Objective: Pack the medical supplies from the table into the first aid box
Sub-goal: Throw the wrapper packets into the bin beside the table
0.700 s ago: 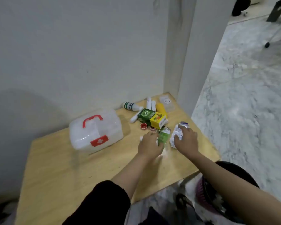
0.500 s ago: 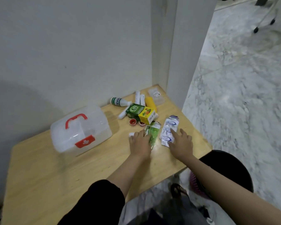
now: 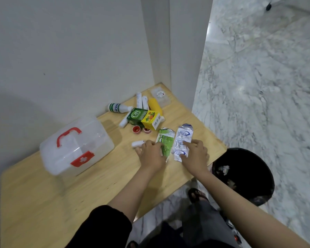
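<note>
Left hand (image 3: 153, 154) grip on green packet (image 3: 166, 141); right hand (image 3: 195, 154) grip apart, flat on silver strip (image 3: 183, 140).

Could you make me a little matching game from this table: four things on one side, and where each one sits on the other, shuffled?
Things:
1. first aid box
2. green strip
3. silver strip
4. white bottle

Places:
A. under the right hand's fingers
B. lying by the wall
C. left of all the supplies, lid shut
D. against the left hand

Pairs: 1-C, 2-D, 3-A, 4-B
</note>
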Demonstrator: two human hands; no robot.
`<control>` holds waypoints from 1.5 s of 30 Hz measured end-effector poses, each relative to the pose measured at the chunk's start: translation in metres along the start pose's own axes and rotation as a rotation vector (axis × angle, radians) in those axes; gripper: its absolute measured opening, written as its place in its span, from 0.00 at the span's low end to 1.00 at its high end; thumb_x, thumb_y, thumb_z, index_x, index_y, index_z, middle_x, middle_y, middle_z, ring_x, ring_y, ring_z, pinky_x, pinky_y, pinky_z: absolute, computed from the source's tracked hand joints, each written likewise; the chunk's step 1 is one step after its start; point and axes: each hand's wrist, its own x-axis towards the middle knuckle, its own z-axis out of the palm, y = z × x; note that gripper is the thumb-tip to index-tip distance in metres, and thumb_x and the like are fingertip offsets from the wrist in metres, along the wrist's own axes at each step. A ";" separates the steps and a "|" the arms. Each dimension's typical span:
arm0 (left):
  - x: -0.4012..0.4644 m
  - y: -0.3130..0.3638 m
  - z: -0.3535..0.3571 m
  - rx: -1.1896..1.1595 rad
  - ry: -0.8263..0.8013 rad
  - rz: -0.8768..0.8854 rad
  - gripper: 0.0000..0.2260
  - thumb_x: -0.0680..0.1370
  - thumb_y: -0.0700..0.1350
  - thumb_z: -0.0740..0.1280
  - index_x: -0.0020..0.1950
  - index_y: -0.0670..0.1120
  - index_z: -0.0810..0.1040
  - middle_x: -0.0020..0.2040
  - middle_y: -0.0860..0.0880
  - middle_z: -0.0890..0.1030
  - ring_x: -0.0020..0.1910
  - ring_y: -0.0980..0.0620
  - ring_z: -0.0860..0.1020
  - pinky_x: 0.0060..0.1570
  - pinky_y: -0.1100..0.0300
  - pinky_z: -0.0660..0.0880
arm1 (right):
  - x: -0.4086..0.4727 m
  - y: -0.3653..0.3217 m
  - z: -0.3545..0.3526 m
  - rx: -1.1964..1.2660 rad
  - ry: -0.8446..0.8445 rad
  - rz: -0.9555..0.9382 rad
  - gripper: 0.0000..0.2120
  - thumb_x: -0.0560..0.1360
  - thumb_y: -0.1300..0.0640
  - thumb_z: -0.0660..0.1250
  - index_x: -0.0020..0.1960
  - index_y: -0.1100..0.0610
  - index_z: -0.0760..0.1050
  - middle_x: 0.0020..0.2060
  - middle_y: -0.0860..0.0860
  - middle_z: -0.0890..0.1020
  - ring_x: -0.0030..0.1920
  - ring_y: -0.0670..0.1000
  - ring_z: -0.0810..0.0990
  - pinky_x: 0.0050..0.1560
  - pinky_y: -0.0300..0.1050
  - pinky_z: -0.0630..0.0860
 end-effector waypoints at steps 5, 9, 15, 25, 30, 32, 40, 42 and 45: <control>-0.005 0.001 0.003 -0.214 -0.016 0.055 0.19 0.68 0.47 0.72 0.57 0.51 0.76 0.57 0.48 0.70 0.59 0.48 0.71 0.58 0.54 0.62 | -0.009 0.002 -0.001 0.194 -0.012 0.070 0.26 0.66 0.62 0.68 0.63 0.51 0.75 0.57 0.55 0.71 0.54 0.58 0.77 0.55 0.47 0.72; -0.010 0.004 0.002 -0.421 -0.002 0.083 0.14 0.70 0.42 0.72 0.55 0.47 0.78 0.53 0.48 0.70 0.46 0.50 0.75 0.47 0.61 0.68 | -0.014 0.007 -0.008 0.317 0.045 0.052 0.24 0.67 0.67 0.68 0.62 0.55 0.74 0.51 0.52 0.68 0.51 0.57 0.78 0.51 0.43 0.72; -0.010 0.041 0.010 -0.539 0.033 0.168 0.12 0.70 0.43 0.73 0.53 0.47 0.81 0.47 0.51 0.71 0.34 0.58 0.73 0.39 0.69 0.68 | -0.014 0.042 -0.042 0.486 0.338 0.098 0.23 0.70 0.68 0.68 0.64 0.60 0.73 0.52 0.51 0.68 0.45 0.55 0.78 0.51 0.35 0.75; 0.021 0.208 0.067 -0.493 -0.215 0.474 0.11 0.73 0.41 0.69 0.55 0.45 0.79 0.50 0.51 0.70 0.36 0.62 0.72 0.40 0.77 0.67 | 0.001 0.180 -0.093 0.579 0.444 0.624 0.21 0.72 0.63 0.67 0.65 0.64 0.72 0.58 0.63 0.79 0.57 0.61 0.78 0.59 0.50 0.73; 0.039 0.280 0.127 -0.319 -0.370 0.475 0.12 0.74 0.42 0.67 0.57 0.43 0.76 0.52 0.50 0.68 0.39 0.51 0.74 0.41 0.66 0.66 | 0.017 0.236 -0.103 0.624 0.350 0.815 0.20 0.74 0.63 0.64 0.65 0.66 0.70 0.63 0.62 0.76 0.62 0.62 0.75 0.61 0.53 0.71; 0.048 0.296 0.150 -0.223 -0.439 0.456 0.13 0.75 0.45 0.66 0.58 0.43 0.75 0.54 0.48 0.69 0.44 0.48 0.76 0.44 0.62 0.69 | 0.025 0.255 -0.109 0.625 0.286 0.861 0.21 0.76 0.60 0.63 0.67 0.64 0.67 0.65 0.62 0.74 0.62 0.62 0.74 0.59 0.54 0.72; 0.066 0.309 0.189 0.033 -0.603 0.375 0.20 0.76 0.53 0.64 0.65 0.44 0.69 0.64 0.42 0.70 0.55 0.44 0.74 0.49 0.56 0.71 | 0.034 0.287 -0.127 0.636 0.233 0.948 0.24 0.78 0.57 0.62 0.72 0.59 0.62 0.66 0.58 0.73 0.60 0.59 0.76 0.55 0.49 0.73; 0.063 0.307 0.184 0.005 -0.580 0.380 0.21 0.76 0.53 0.64 0.66 0.44 0.69 0.65 0.42 0.70 0.56 0.45 0.74 0.49 0.57 0.71 | 0.035 0.280 -0.127 0.633 0.262 0.928 0.22 0.78 0.57 0.61 0.71 0.59 0.64 0.66 0.57 0.73 0.60 0.58 0.76 0.52 0.46 0.72; 0.057 0.300 0.165 -0.054 -0.515 0.394 0.20 0.77 0.53 0.63 0.66 0.45 0.69 0.66 0.43 0.68 0.60 0.46 0.73 0.49 0.59 0.67 | 0.039 0.257 -0.128 0.635 0.311 0.862 0.20 0.78 0.57 0.62 0.69 0.58 0.67 0.66 0.56 0.74 0.63 0.56 0.75 0.57 0.46 0.72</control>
